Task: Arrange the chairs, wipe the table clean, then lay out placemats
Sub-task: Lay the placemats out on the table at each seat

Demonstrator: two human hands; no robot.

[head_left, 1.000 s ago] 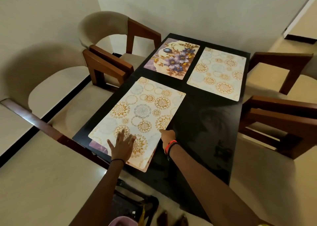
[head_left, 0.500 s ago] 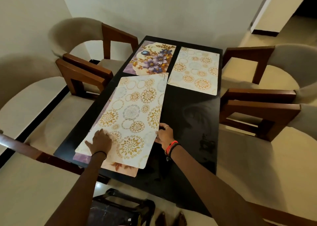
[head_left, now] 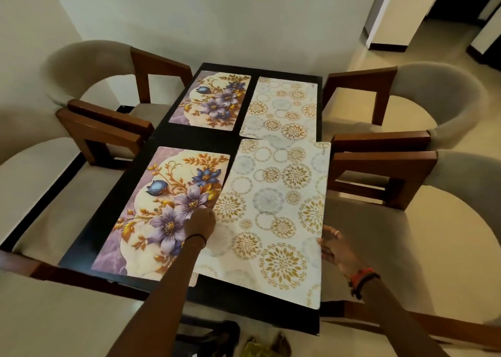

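Observation:
A black table (head_left: 238,299) carries four placemats. Two lie at the far end: a purple floral placemat (head_left: 210,100) and a gold-circle placemat (head_left: 282,107). A second floral placemat (head_left: 160,210) lies flat at the near left. My left hand (head_left: 199,225) and my right hand (head_left: 336,245) hold a second gold-circle placemat (head_left: 273,215) by its left and right edges over the near right of the table. Its far edge overlaps the far circle placemat and its right edge reaches past the table side.
Four cushioned wooden armchairs surround the table: far left chair (head_left: 108,85), near left chair (head_left: 67,183), far right chair (head_left: 406,99), near right chair (head_left: 406,194). A wall stands behind the table. A dark object (head_left: 208,337) sits on the floor under the near edge.
The circle placemat moved from on top of the near-left floral placemat across to the near right side, held in both hands. The floral placemat is now uncovered.

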